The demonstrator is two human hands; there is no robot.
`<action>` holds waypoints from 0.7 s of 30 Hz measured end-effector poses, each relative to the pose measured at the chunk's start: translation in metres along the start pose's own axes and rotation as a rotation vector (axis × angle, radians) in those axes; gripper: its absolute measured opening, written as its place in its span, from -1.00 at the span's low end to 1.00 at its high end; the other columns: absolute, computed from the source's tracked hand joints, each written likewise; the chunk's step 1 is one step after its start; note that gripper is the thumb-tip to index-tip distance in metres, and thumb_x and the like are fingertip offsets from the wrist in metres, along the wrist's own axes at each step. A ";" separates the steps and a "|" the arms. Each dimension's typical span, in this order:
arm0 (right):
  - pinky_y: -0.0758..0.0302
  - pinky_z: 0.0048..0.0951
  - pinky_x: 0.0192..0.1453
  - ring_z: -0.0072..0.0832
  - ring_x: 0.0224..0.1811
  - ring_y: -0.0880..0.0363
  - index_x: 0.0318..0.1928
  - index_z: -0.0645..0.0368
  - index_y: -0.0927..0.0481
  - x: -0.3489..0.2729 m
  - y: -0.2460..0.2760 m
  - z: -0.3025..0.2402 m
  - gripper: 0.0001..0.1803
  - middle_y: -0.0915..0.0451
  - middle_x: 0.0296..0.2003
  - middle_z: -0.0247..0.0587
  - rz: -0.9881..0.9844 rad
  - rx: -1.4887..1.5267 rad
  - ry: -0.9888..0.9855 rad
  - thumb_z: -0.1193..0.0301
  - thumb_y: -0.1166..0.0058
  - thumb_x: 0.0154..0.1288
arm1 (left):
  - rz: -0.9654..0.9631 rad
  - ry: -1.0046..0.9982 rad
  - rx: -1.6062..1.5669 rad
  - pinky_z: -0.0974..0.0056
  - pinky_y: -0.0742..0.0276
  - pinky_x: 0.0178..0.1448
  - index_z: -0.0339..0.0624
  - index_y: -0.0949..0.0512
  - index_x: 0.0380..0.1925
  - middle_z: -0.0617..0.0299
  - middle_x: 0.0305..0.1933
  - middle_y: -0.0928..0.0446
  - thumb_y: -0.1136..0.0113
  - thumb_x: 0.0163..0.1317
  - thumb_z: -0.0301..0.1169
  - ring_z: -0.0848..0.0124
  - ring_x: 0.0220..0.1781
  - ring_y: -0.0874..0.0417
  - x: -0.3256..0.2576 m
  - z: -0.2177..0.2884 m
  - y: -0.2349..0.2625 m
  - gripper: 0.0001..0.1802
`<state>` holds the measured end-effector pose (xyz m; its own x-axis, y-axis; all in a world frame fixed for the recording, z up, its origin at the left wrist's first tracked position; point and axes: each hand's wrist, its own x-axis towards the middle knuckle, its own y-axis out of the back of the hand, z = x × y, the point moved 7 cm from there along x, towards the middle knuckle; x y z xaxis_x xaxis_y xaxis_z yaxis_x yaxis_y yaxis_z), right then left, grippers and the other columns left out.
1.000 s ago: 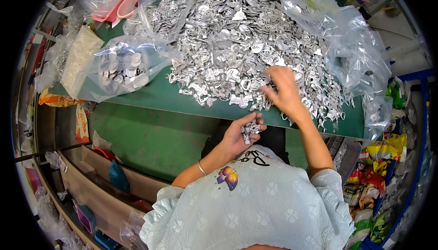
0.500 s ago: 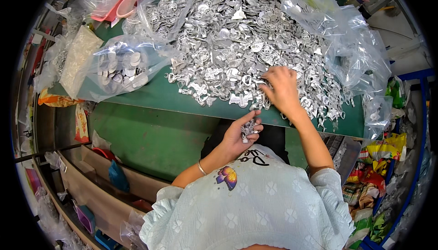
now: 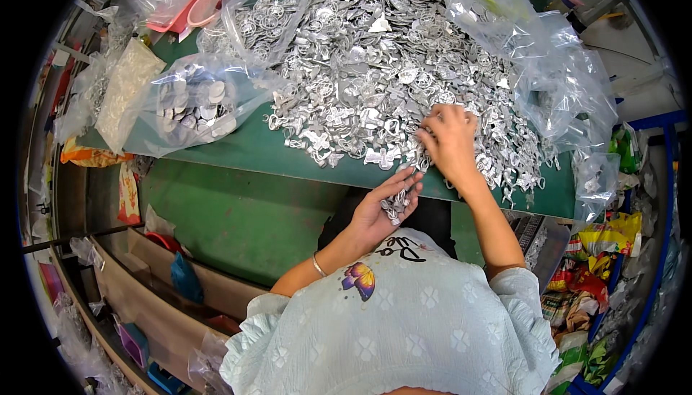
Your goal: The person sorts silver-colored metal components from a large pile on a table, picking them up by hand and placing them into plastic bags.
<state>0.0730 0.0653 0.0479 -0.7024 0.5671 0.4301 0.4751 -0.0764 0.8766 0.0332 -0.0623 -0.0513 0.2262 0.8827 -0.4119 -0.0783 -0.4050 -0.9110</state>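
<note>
A big heap of small silver metal parts lies on a green table. My right hand rests on the near edge of the heap, fingers curled around a few parts. My left hand is held palm up just below the table edge, close to my chest, cupping a small bunch of the same silver metal parts. The two hands are a short way apart, nearly touching at the fingertips.
A clear bag of round silver discs lies left of the heap, and a pink tray in plastic sits at the far left. Loose clear bags lie right. Colourful packets are piled at my lower right, bins lower left.
My left hand has risen slightly toward the table edge and my right hand has shifted a little left on the heap, bringing the two closer together.
</note>
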 end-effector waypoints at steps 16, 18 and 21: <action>-0.08 0.02 0.21 -0.31 0.00 -0.31 -0.38 0.14 -0.57 -0.009 -0.028 -0.009 -0.86 -0.42 -0.20 -0.26 -0.130 -0.232 0.129 0.40 -0.07 0.02 | -0.043 0.018 -0.037 0.16 -0.35 0.24 -0.30 -0.24 0.13 0.02 0.22 -0.27 0.06 0.20 -0.52 0.21 0.22 -0.35 -0.002 0.000 -0.006 -0.55; -0.07 0.02 0.21 -0.31 -0.02 -0.32 -0.42 0.15 -0.58 -0.003 -0.028 -0.007 -0.89 -0.42 -0.25 -0.27 -0.204 -0.233 0.092 0.41 -0.07 0.00 | -0.047 0.017 -0.023 0.16 -0.35 0.24 -0.29 -0.23 0.13 0.03 0.22 -0.27 0.06 0.21 -0.51 0.21 0.22 -0.35 -0.002 -0.001 -0.006 -0.55; -0.07 0.02 0.22 -0.32 -0.08 -0.34 -0.51 0.15 -0.57 0.003 -0.026 -0.005 -0.93 -0.41 -0.32 -0.28 -0.182 -0.234 0.140 0.44 -0.08 -0.03 | -0.029 -0.010 0.033 0.15 -0.35 0.24 -0.26 -0.23 0.14 0.04 0.22 -0.27 0.06 0.21 -0.51 0.21 0.22 -0.35 -0.004 0.000 -0.007 -0.55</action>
<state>0.0554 0.0650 0.0274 -0.8386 0.4714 0.2730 0.2118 -0.1796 0.9607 0.0330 -0.0630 -0.0434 0.2188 0.8964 -0.3855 -0.1041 -0.3714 -0.9226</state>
